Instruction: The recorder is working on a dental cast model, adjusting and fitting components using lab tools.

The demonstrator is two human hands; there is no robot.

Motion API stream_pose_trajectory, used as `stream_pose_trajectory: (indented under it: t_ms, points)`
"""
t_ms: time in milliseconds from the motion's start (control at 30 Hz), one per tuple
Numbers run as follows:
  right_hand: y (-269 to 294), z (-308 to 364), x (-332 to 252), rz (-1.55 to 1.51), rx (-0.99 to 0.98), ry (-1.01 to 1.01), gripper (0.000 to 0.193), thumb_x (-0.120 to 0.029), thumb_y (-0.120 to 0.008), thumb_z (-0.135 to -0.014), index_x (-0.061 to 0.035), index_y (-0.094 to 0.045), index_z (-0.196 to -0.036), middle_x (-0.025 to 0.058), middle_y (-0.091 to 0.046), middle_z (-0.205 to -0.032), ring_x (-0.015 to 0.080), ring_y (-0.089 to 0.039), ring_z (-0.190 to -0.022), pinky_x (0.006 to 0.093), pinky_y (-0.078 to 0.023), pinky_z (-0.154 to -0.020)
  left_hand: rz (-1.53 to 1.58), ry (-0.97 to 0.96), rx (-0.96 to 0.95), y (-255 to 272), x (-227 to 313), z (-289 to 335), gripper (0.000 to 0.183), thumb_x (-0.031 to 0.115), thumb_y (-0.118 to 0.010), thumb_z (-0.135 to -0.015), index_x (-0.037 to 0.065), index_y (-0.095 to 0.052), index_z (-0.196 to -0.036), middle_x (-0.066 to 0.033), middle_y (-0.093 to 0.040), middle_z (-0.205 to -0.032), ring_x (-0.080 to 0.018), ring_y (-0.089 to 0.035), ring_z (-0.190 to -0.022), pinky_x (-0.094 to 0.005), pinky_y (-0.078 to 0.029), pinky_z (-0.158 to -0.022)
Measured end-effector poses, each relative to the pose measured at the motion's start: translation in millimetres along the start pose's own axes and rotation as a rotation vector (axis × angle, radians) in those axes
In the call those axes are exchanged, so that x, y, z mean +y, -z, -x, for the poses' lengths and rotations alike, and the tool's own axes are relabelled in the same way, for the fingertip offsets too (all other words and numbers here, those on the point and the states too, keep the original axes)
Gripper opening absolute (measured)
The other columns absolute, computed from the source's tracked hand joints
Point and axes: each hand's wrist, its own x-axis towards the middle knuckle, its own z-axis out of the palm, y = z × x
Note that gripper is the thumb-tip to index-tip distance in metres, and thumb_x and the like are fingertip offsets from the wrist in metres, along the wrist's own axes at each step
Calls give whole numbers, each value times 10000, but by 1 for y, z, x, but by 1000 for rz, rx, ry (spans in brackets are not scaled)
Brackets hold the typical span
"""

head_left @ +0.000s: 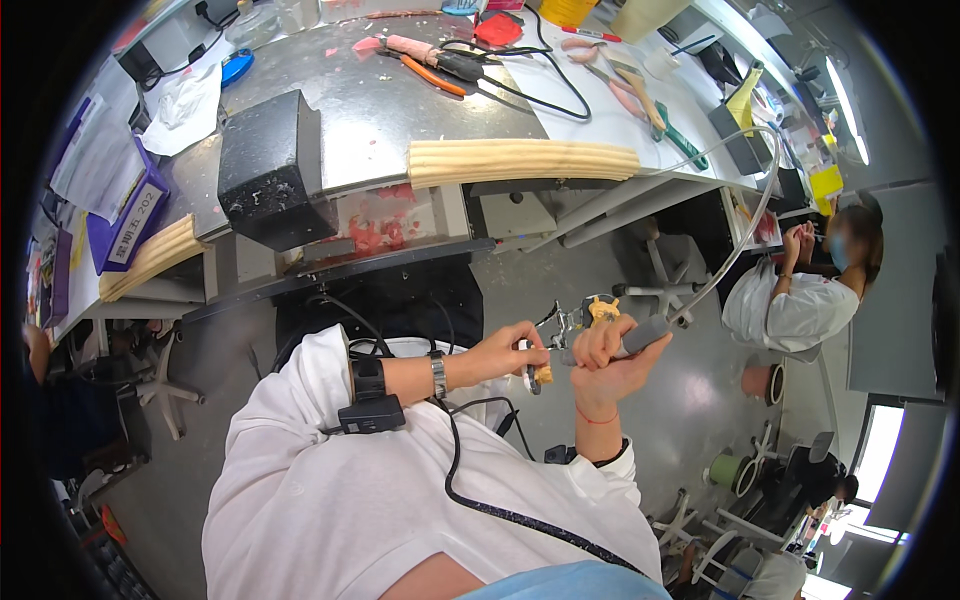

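Observation:
In front of my chest, my left hand (508, 355) is closed, its fingers pinching the lower end of a metal dental articulator (567, 322). The articulator is hinged wide, with a yellowish dental cast (602, 307) on its upper part and another yellowish cast (543, 375) beside my left fingertips. Wrapped in my right hand (612, 368) is a grey rotary handpiece (645, 335), its front end pointing left toward the articulator. The tip of the handpiece is too small to make out. From its back end a flexible grey shaft (735, 245) arcs up to the right.
Ahead stands the metal-topped bench (370, 110) with a padded edge (520, 162), a black box (268, 165) and an open drawer (395, 220) of pink scraps. Pliers (432, 76), a corded tool (440, 55) and a green-handled brush (680, 137) lie on top. A co-worker (800, 290) sits at right.

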Motion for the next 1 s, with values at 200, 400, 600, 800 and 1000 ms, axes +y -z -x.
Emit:
stream_pose_trajectory:
  t_ms: [200, 400, 600, 800, 1000]
  points:
    - [-2, 2, 1, 9, 29, -3, 661, -671, -222, -919, -103, -340, -603, -6, -294, -429, 100, -191, -379, 268, -173, -395, -19, -26, -30, 1, 0, 1, 237, 283, -648, -874, 75, -538, -900, -15, -629, -808, -54, -529, -692, -210, -415, -581]
    - [-2, 2, 2, 0, 4, 1, 661, -666, -220, -923, -101, -336, -600, -2, -305, -436, 101, -196, -383, 269, -183, -400, -119, -55, -17, 3, -4, 0, 261, 303, -654, -873, 72, -536, -905, -28, -653, -822, -65, -549, -713, -217, -424, -599]
    - [-2, 4, 3, 31, -18, 8, 660, -664, -237, -922, -96, -338, -602, -4, -306, -440, 100, -203, -388, 270, -189, -403, -108, -99, 14, 1, -6, -1, 301, 322, -676, -832, 53, -554, -895, -58, -638, -762, -96, -543, -623, -242, -434, -553]
    - [-1, 5, 6, 36, -34, 0, 660, -674, -260, -911, -96, -346, -605, -10, -301, -443, 97, -204, -391, 269, -190, -407, -102, -65, -22, 2, -5, 0, 266, 303, -660, -873, 68, -539, -898, -32, -658, -824, -68, -559, -714, -219, -430, -602]
    - [-2, 5, 5, 54, -28, -9, 660, -682, -267, -906, -99, -347, -606, -16, -295, -446, 95, -201, -394, 268, -190, -407, -125, -70, -23, 2, -4, 0, 269, 306, -657, -876, 67, -538, -907, -39, -659, -828, -73, -566, -717, -223, -438, -600]
